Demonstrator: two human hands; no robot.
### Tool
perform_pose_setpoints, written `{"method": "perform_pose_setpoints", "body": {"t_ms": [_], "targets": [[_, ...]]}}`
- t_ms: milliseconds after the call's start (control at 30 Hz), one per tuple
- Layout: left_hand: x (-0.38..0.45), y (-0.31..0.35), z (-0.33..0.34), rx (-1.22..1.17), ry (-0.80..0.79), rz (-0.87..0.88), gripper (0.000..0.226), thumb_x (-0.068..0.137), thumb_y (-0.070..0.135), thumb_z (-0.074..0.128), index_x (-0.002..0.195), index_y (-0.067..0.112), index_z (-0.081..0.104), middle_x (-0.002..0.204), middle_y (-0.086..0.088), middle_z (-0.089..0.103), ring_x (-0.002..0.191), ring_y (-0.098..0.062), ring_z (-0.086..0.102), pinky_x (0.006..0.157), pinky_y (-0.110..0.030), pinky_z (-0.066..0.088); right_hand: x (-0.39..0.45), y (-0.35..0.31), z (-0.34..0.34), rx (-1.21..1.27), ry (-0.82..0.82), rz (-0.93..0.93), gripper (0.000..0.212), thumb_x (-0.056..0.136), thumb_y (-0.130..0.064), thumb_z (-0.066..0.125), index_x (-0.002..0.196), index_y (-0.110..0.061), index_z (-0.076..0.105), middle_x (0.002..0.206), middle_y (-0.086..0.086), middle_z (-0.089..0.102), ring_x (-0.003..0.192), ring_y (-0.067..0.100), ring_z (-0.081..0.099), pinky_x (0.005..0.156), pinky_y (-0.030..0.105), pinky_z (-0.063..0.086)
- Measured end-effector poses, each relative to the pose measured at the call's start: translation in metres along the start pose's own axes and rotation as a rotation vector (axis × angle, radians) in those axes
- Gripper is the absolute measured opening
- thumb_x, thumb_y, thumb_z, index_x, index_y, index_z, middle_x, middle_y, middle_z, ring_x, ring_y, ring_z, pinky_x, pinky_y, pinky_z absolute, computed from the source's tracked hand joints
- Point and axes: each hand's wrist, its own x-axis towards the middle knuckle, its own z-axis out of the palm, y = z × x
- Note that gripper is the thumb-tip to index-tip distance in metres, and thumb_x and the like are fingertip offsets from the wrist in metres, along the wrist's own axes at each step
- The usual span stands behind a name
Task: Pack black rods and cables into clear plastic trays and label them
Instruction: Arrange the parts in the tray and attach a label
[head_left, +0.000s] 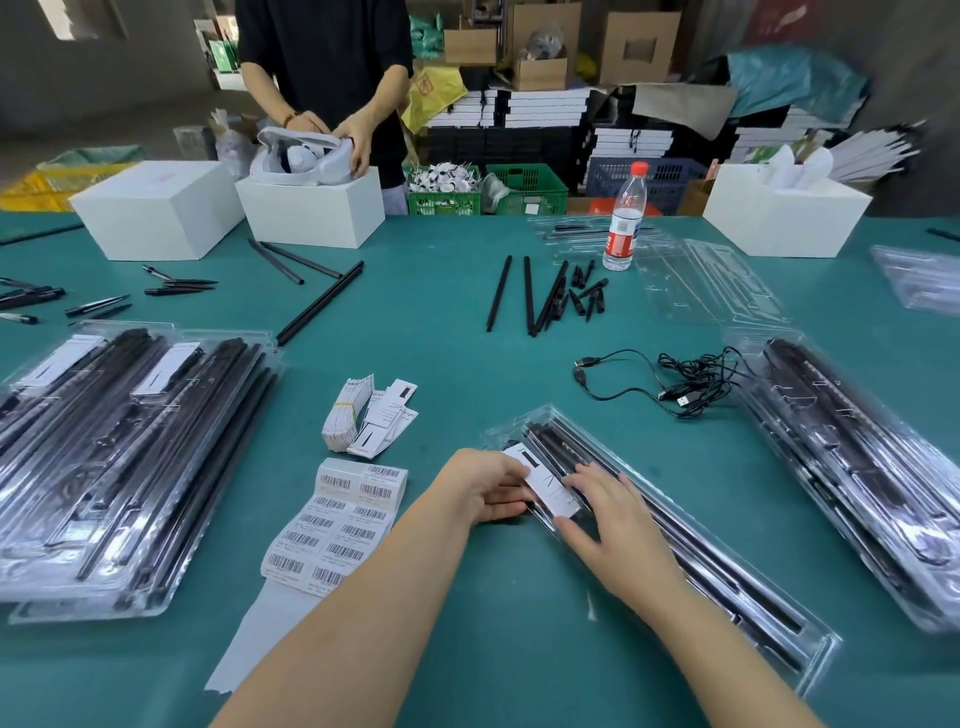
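Observation:
A clear plastic tray (727, 587) filled with black rods lies slanted in front of me. On its near-left end sits a white card label (545, 480). My left hand (485, 486) holds the tray's left edge, fingers curled round it under the label. My right hand (610, 519) lies flat on the tray with straight fingers pressing the label. Loose black rods (530, 296) and short black tips lie mid-table. A tangled black USB cable (691, 379) rests to the right.
Stacks of packed trays lie at left (119, 457) and right (852, 467). A barcode sticker sheet (337, 525) and bundled white cards (363, 415) sit left of my hands. A water bottle (626, 218), empty trays (701, 280), white boxes (156, 205) and a person (327, 78) stand beyond.

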Motion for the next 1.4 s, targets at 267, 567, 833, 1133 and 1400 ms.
{"method": "perform_pose_setpoints", "body": {"t_ms": [267, 567, 833, 1133, 1400], "targets": [[-0.001, 0.011, -0.003, 0.172, -0.049, 0.030, 0.006, 0.090, 0.002, 0.062, 0.096, 0.001, 0.062, 0.075, -0.010, 0.076, 0.066, -0.020, 0.076, 0.055, -0.031, 0.060, 0.001, 0.004, 0.004, -0.032, 0.004, -0.014, 0.042, 0.094, -0.048, 0.057, 0.131, -0.029, 0.056, 0.151, -0.009, 0.042, 0.145, 0.006, 0.027, 0.123, 0.029, 0.003], [0.009, 0.017, -0.019, 0.868, 0.070, 0.105, 0.045, 0.092, 0.051, 0.061, 0.074, 0.009, 0.060, 0.060, -0.004, 0.071, 0.049, -0.019, 0.062, 0.058, -0.025, 0.051, 0.003, 0.004, 0.006, -0.070, -0.032, -0.014, 0.040, 0.093, -0.048, 0.058, 0.129, -0.031, 0.055, 0.148, -0.010, 0.043, 0.145, 0.008, 0.029, 0.124, 0.033, 0.006], [0.009, 0.006, -0.024, 0.512, 0.013, 0.051, 0.034, 0.104, 0.034, 0.049, 0.086, 0.006, 0.062, 0.072, -0.008, 0.072, 0.042, -0.012, 0.056, 0.050, -0.018, 0.042, 0.003, 0.002, 0.003, -0.091, -0.057, -0.002, 0.040, 0.094, -0.051, 0.056, 0.130, -0.033, 0.054, 0.151, -0.010, 0.041, 0.145, 0.007, 0.028, 0.123, 0.031, 0.004], [0.019, 0.000, -0.030, 0.322, 0.098, 0.102, 0.021, 0.090, 0.019, 0.074, 0.079, 0.005, 0.063, 0.062, -0.008, 0.067, 0.039, -0.013, 0.057, 0.042, -0.021, 0.047, 0.004, -0.012, 0.002, -0.209, -0.143, -0.103, 0.036, 0.105, -0.035, 0.040, 0.140, -0.038, 0.049, 0.155, -0.020, 0.034, 0.151, 0.012, 0.018, 0.123, 0.045, 0.001], [0.020, -0.002, -0.029, 0.280, 0.094, 0.137, 0.020, 0.090, 0.015, 0.072, 0.080, 0.005, 0.059, 0.064, -0.011, 0.066, 0.042, -0.016, 0.060, 0.042, -0.023, 0.049, 0.013, -0.042, 0.011, -0.400, -0.087, -0.087, 0.054, 0.086, -0.054, 0.064, 0.134, -0.030, 0.060, 0.115, 0.005, 0.060, 0.104, 0.030, 0.056, 0.091, 0.042, 0.049]]}}
